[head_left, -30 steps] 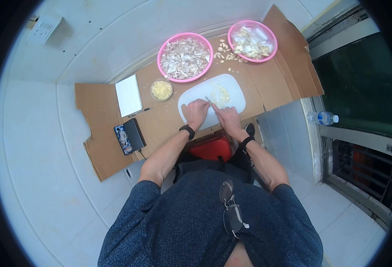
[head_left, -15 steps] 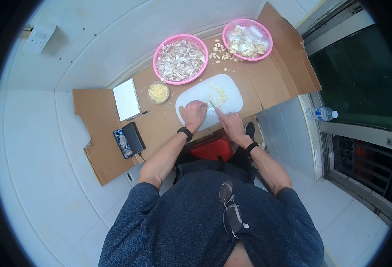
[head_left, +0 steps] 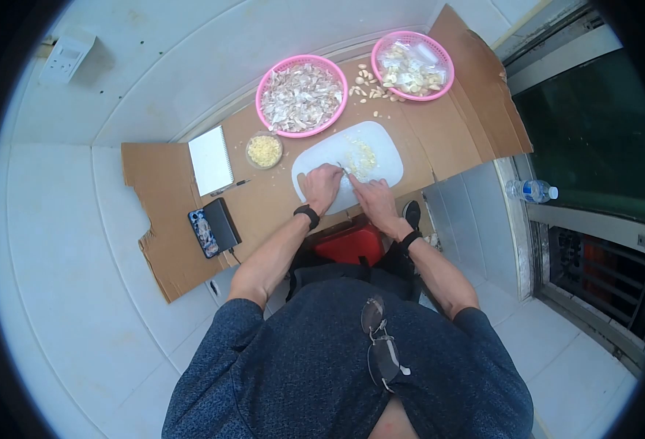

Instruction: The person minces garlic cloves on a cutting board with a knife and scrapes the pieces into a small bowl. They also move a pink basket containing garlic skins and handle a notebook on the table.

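A white cutting board (head_left: pixel 390 150) lies on the cardboard, with finely chopped garlic (head_left: pixel 364 157) spread over its upper right part. Above the board's near half, my left hand (head_left: pixel 321 186) has its fingers pinched together; whatever sits between the fingertips is too small to make out. Just to the right, my right hand (head_left: pixel 376 200) closes around a small knife (head_left: pixel 344 170), its forefinger stretched along it. Only a short piece of the blade shows, close to the left fingertips. The handle is hidden in the palm.
Behind the board are a pink basket (head_left: pixel 260 99) of garlic skins, a bowl of minced garlic (head_left: pixel 265 151), loose cloves (head_left: pixel 370 92) and another pink basket (head_left: pixel 451 69) with bagged garlic. Leftward lie a notebook (head_left: pixel 210 161), a pen (head_left: pixel 227 188) and a phone (head_left: pixel 204 233).
My right hand and the knife have shifted slightly left and up, closer to the left fingertips. The left hand stays almost in place. The whole view has moved a little.
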A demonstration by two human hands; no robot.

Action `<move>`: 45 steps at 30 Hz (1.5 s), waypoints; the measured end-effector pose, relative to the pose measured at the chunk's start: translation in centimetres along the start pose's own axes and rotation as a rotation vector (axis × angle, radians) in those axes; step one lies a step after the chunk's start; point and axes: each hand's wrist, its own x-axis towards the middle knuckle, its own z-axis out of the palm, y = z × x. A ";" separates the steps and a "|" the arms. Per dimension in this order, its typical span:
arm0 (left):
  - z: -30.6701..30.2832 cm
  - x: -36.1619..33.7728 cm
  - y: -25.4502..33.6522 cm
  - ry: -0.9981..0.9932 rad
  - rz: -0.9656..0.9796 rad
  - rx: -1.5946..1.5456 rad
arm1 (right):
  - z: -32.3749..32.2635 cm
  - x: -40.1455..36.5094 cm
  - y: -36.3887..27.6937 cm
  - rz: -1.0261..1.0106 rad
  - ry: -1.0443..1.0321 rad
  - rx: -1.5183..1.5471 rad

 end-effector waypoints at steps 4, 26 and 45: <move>-0.2 0.5 0.1 -0.043 -0.010 0.052 | 0.5 0.3 0.7 -0.004 -0.023 -0.026; -0.5 0.5 0.0 -0.037 -0.039 0.064 | -1.8 -0.2 0.6 -0.003 -0.002 -0.003; 0.0 0.5 -0.2 -0.038 0.042 0.031 | 1.6 1.4 1.5 -0.012 -0.063 -0.098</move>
